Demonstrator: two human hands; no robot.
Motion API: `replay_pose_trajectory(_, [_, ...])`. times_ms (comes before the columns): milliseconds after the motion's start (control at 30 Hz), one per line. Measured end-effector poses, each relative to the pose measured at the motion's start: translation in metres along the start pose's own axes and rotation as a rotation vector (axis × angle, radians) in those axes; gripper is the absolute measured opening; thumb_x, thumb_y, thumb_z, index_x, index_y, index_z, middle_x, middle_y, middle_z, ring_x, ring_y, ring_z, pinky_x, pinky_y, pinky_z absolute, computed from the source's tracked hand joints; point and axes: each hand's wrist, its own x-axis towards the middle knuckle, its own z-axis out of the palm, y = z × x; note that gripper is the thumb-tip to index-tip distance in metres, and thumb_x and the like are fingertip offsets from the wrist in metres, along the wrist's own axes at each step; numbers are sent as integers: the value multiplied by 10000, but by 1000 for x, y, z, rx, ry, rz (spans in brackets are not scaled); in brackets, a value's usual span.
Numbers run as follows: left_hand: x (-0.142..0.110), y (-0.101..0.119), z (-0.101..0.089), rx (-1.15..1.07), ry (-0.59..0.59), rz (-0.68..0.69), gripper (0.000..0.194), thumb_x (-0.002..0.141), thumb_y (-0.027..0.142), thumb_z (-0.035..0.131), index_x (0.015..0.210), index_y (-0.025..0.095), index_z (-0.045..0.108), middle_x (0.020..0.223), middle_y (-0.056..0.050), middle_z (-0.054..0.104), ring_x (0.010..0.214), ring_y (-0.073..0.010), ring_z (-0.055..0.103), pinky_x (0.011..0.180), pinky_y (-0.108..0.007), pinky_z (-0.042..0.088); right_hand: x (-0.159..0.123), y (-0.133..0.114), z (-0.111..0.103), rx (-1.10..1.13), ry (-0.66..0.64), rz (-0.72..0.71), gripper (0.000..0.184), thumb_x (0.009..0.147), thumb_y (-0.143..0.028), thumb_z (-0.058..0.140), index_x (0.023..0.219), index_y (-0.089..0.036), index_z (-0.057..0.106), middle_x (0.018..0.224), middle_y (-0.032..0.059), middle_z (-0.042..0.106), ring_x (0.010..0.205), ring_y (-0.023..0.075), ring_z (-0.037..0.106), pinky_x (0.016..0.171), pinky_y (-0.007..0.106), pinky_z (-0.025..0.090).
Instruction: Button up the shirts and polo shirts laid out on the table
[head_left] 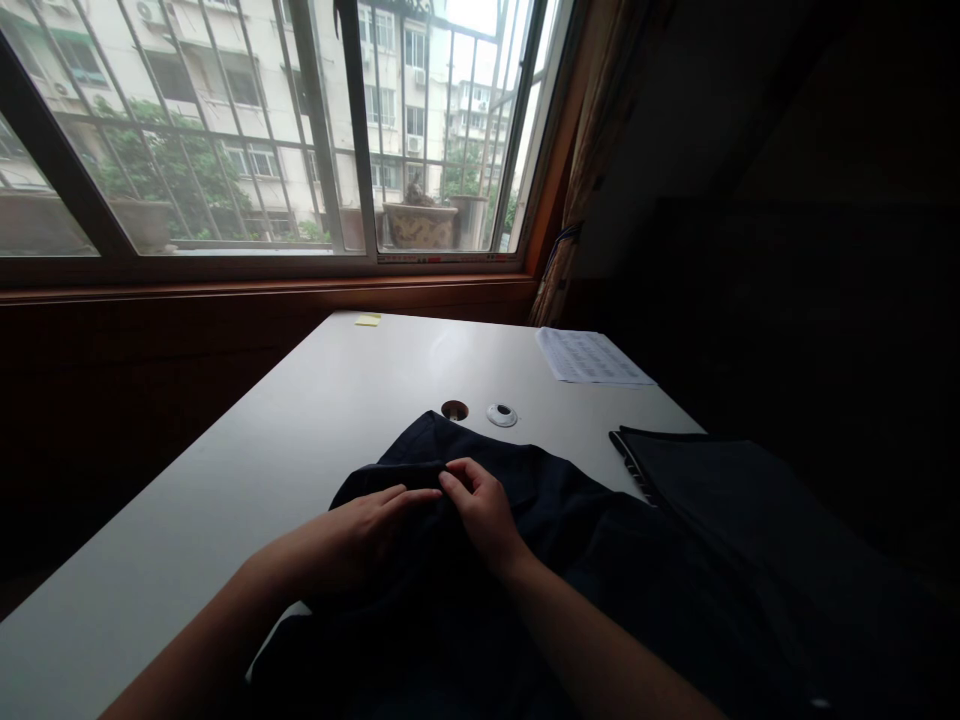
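A dark navy cloth garment [577, 500] lies bunched over the near part of the white table [285, 430]; its kind does not show clearly. My right hand [480, 500] pinches a raised fold of it between thumb and fingers. Close beside, my left hand [367, 530] rests on the same fold, index finger stretched along it toward the right fingertips. The left thumb and lower fingers are hidden in the dark cloth, so its grip is hard to make out.
A second folded dark cloth [697, 460] with a pale striped edge lies at the right. Farther back are printed sheets [592, 356], a yellow sticky note [367, 320], a round cable hole [454, 410] and a white ring-shaped cover [502, 414]. A barred window [367, 130] stands behind the table.
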Motion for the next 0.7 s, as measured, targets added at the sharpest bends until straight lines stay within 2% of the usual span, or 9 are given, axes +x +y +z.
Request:
replay_pose_trajectory(300, [-1, -4, 2, 42, -6, -1, 710, 903, 7, 431, 1504, 371, 325, 1198, -66, 547, 926, -164, 590, 739, -243, 543, 0, 0, 0, 3, 1, -10, 217, 868, -380, 602, 912, -189, 694, 817, 25, 711, 759, 199, 634, 707, 298, 475])
replay_pose_trajectory(700, [2, -6, 6, 176, 18, 73, 728, 904, -13, 435, 1513, 366, 318, 1120, -63, 556, 899, -171, 583, 792, -297, 554, 1, 3, 0, 5, 5, -13, 215, 868, -375, 601, 920, -187, 691, 832, 31, 716, 782, 205, 649, 728, 303, 488])
